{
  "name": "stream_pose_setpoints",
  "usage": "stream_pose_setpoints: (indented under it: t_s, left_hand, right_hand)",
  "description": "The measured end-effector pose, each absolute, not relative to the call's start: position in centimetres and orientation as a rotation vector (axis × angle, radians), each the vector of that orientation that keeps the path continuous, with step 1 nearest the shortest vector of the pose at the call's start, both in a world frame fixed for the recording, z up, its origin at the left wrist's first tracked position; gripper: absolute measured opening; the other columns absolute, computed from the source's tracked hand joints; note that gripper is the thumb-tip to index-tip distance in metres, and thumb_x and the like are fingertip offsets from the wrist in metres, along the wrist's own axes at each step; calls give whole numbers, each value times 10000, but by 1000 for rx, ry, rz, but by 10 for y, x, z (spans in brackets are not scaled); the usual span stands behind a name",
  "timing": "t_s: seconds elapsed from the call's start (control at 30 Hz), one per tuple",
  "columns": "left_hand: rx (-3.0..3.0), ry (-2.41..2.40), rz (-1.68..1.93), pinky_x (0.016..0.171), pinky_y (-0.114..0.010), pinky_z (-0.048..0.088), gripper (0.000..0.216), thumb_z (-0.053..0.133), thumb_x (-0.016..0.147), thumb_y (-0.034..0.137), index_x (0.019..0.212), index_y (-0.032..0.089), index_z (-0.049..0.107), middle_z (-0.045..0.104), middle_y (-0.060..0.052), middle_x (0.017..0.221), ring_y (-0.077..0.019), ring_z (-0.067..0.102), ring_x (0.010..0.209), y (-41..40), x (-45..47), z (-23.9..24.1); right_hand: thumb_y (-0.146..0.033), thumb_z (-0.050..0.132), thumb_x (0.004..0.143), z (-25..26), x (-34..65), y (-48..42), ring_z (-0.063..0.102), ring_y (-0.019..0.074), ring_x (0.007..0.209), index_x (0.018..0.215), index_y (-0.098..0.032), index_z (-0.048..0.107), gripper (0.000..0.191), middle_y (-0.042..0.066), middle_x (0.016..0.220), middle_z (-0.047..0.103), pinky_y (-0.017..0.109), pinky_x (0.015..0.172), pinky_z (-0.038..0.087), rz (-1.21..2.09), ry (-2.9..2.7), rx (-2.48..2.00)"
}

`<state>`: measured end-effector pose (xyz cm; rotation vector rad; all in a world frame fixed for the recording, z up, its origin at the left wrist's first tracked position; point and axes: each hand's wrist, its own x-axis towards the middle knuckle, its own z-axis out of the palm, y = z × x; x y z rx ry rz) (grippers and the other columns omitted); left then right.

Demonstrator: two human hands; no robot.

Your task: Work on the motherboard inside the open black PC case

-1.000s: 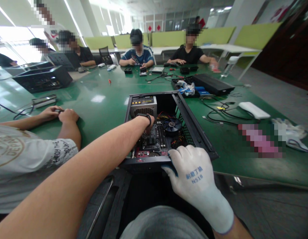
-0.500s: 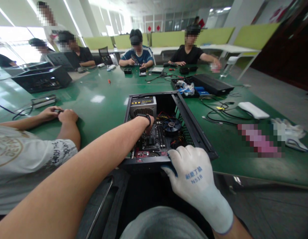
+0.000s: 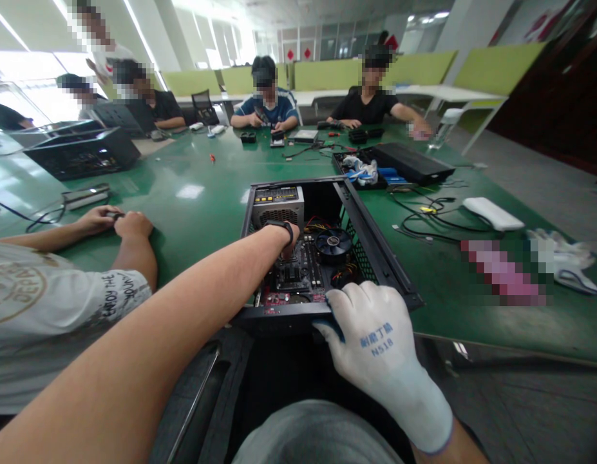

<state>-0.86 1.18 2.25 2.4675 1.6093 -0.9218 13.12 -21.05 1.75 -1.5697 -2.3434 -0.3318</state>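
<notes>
An open black computer case (image 3: 375, 248) lies on the green table (image 3: 196, 212) in front of me. Inside it are a motherboard (image 3: 298, 277), a round cooler fan (image 3: 332, 243) and a grey power supply (image 3: 277, 205). My bare left hand (image 3: 289, 248), with a black wristband, reaches down onto the motherboard beside the fan; its fingers are hidden behind the wrist. My right hand (image 3: 370, 335) wears a white glove and curls over the case's near edge, gripping it.
A person in a white shirt (image 3: 42, 309) sits close on my left with both hands on the table. Other people work at the far side. Black cables (image 3: 428, 222), a white block (image 3: 491, 212), gloves (image 3: 563, 258) and another black case (image 3: 80, 151) lie around.
</notes>
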Motion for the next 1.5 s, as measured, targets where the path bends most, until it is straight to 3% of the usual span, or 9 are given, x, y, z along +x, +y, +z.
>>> stream_pose_setpoints:
  t_s: [0.5, 0.73, 1.03, 1.5]
  left_hand:
    - [2439, 1630, -821, 965, -366, 505, 605, 918, 453, 250, 1019, 85, 783, 747, -176, 1064, -356, 675, 1042, 10, -9, 24]
    - [2423, 1649, -694, 980, -384, 495, 593, 921, 450, 275, 990, 68, 784, 749, -190, 1034, -367, 672, 1041, 13, -10, 20]
    - [2429, 1649, -787, 969, -367, 505, 609, 905, 483, 358, 1016, 89, 784, 751, -168, 1046, -349, 677, 1036, 10, -9, 23]
    - [2529, 1570, -993, 1002, -322, 477, 690, 884, 504, 352, 1132, 100, 746, 719, -157, 1169, -325, 654, 1099, 7, -7, 26]
  right_hand:
    - [-427, 663, 802, 17, 131, -210, 441, 247, 788, 966, -221, 611, 268, 55, 834, 567, 377, 687, 192, -351, -2344, -1569]
    - [-430, 660, 806, 16, 131, -209, 438, 240, 793, 967, -219, 614, 269, 56, 841, 572, 376, 690, 193, -347, -2339, -1566]
    - [-435, 665, 800, 17, 130, -210, 441, 242, 793, 961, -220, 612, 273, 55, 841, 572, 375, 688, 196, -353, -2343, -1569]
    - [-441, 652, 814, 16, 131, -209, 440, 246, 796, 979, -220, 616, 279, 56, 845, 572, 380, 692, 195, -359, -2350, -1574]
